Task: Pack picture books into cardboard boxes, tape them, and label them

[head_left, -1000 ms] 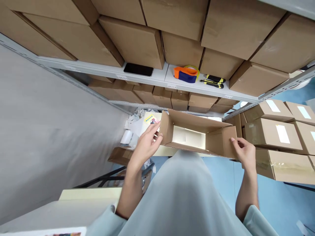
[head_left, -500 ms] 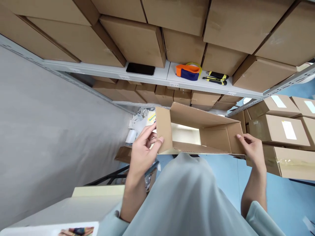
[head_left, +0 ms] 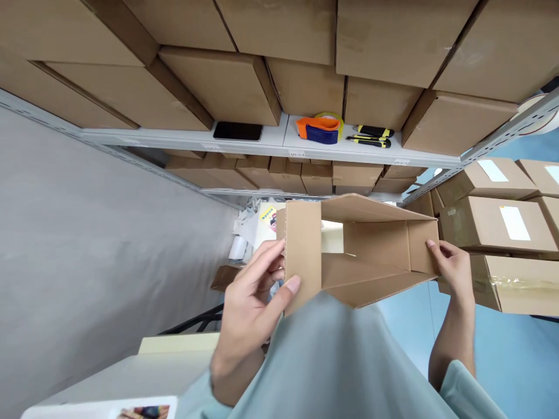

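Note:
Between my two hands I hold a cardboard box (head_left: 375, 238) in front of my body, its inside facing me. It is open right through, so a pale surface shows beyond it. My left hand (head_left: 248, 308) grips the left end flap, thumb on the near face and fingers at the outer edge. At the other end my right hand (head_left: 452, 267) pinches the right flap, thumb inside and fingers behind. The long flaps spread outward at the top and bottom.
A metal shelf (head_left: 262, 148) ahead carries stacked cartons, a phone (head_left: 238, 131), an orange and blue tape dispenser (head_left: 320, 129) and yellow-black utility knives (head_left: 371, 135). Labelled cartons (head_left: 493, 224) are piled at right. A grey wall (head_left: 109, 250) runs along the left; a pale table (head_left: 144, 372) stands lower left.
The box has turned, its left end coming nearer to me and its lower long flap swinging outward. My left hand has moved down and closer with it. The view has shifted slightly.

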The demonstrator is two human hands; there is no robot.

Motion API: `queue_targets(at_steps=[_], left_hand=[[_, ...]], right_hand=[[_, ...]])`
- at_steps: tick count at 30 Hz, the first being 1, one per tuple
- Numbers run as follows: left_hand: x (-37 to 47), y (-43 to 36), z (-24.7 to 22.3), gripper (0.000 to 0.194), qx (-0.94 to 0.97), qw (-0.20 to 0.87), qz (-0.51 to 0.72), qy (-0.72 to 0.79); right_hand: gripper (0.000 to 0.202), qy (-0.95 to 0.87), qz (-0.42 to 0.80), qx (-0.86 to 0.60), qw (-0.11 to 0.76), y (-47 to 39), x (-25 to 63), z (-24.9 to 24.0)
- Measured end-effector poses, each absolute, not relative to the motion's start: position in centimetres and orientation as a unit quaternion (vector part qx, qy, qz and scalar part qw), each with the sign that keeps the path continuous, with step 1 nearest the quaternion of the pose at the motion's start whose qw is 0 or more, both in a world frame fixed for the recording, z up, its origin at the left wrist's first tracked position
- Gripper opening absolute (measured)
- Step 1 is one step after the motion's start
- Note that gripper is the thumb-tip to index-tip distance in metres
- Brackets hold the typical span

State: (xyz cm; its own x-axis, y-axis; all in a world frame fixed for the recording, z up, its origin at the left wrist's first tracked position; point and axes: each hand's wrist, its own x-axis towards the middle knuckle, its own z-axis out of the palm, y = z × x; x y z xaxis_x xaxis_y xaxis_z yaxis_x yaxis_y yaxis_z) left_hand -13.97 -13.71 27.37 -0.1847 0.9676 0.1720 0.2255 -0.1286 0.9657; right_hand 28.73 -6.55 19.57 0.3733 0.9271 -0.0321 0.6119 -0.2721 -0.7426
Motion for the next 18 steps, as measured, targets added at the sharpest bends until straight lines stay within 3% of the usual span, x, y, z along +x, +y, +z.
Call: queue_targets(at_steps=[10, 18], left_hand=[[-14.8, -7.7, 21.2, 0.051, 0.584, 0.323, 0.408, 0.623], [-14.0, -7.4, 19.2, 0.054, 0.646, 0.229, 0.273, 0.675]], right_hand=[[0.054, -0.547, 0.162, -0.766, 0.296, -7.4, 27.4, 22.1], [0.037, -0.653, 0.071, -0.742, 0.134, -4.7, 23.3, 20.7]])
